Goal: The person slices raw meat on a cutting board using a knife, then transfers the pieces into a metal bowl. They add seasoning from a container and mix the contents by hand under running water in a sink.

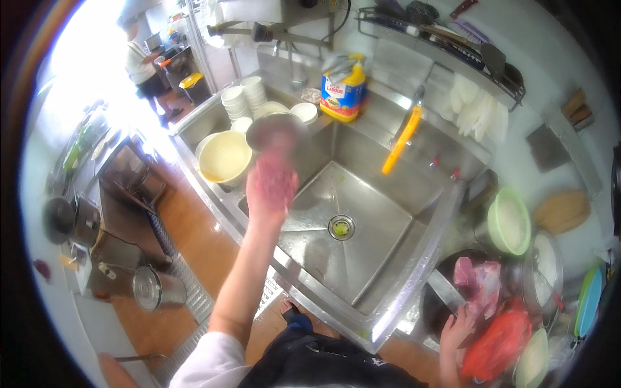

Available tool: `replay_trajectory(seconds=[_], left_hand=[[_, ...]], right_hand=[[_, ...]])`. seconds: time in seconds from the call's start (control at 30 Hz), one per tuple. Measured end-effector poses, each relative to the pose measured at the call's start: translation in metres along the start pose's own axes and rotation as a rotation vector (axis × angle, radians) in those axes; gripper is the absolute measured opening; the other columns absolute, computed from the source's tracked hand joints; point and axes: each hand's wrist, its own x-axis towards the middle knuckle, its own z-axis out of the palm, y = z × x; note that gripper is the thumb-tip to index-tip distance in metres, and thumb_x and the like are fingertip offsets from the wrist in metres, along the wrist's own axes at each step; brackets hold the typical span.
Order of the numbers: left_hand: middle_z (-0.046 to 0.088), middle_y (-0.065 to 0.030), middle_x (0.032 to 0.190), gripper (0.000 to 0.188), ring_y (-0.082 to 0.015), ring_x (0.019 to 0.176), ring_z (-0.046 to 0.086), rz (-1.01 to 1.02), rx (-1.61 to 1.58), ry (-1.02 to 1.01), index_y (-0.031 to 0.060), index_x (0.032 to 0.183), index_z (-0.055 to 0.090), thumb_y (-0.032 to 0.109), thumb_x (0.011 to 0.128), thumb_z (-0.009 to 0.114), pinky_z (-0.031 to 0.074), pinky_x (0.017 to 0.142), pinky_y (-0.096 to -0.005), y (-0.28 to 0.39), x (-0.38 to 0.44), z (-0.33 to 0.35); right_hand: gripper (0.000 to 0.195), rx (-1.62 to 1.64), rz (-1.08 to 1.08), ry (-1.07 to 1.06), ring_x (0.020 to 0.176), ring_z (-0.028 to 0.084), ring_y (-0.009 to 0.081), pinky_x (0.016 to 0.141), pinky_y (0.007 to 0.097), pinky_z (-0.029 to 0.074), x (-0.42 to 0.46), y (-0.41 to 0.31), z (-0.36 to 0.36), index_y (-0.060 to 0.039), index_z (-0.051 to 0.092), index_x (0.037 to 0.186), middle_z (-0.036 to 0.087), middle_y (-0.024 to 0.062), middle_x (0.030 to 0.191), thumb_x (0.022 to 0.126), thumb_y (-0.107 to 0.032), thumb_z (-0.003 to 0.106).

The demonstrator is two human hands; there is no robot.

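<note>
My left hand [254,186] reaches over the left side of the steel sink [359,189] and holds a piece of raw red meat [276,182]. Just beyond it is a round metal bowl [254,130], partly blurred. My right hand [458,327] is low on the right, at the edge of a dark round board or pan [432,310]. Its fingers meet the near end of a wide knife blade [445,290] and the lower part of a pale pink raw meat piece [485,286]. Whether it grips the knife or the meat is unclear.
Cream bowls [225,156] and stacked white cups [235,101] stand left of the basin. Behind are a detergent jug [342,94] and an orange tap hose [402,140]. Green scraps lie in the drain [341,228]. A red plastic bag [499,342] lies right. Another person [140,60] stands far left.
</note>
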Motion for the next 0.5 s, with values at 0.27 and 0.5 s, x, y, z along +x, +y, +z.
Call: replay_trajectory(seconds=[0.27,0.5], left_hand=[[0.059,-0.0131,0.097,0.029,-0.0274,0.088,0.058,0.312,1.019,-0.143,0.0041,0.103,0.060,0.020,0.078,0.059,0.048,0.075,-0.0357,0.053,0.174,0.011],[0.060,-0.0144,0.104,0.035,-0.0240,0.098,0.058,0.273,1.086,-0.156,0.0008,0.117,0.052,0.023,0.091,0.047,0.047,0.087,-0.0335,0.064,0.257,-0.101]], right_hand=[[0.041,0.338,0.160,0.056,0.102,0.045,0.0367,0.089,0.0456,0.036,-0.033,-0.113,-0.014,-0.0024,0.054,0.117,0.049,0.0189,0.108,0.076,0.004,0.052],[0.037,0.621,0.197,0.115,0.083,0.056,0.0251,0.071,0.0337,0.047,0.012,-0.187,-0.011,-0.0001,0.059,0.109,0.056,0.0136,0.092,0.076,0.010,0.047]])
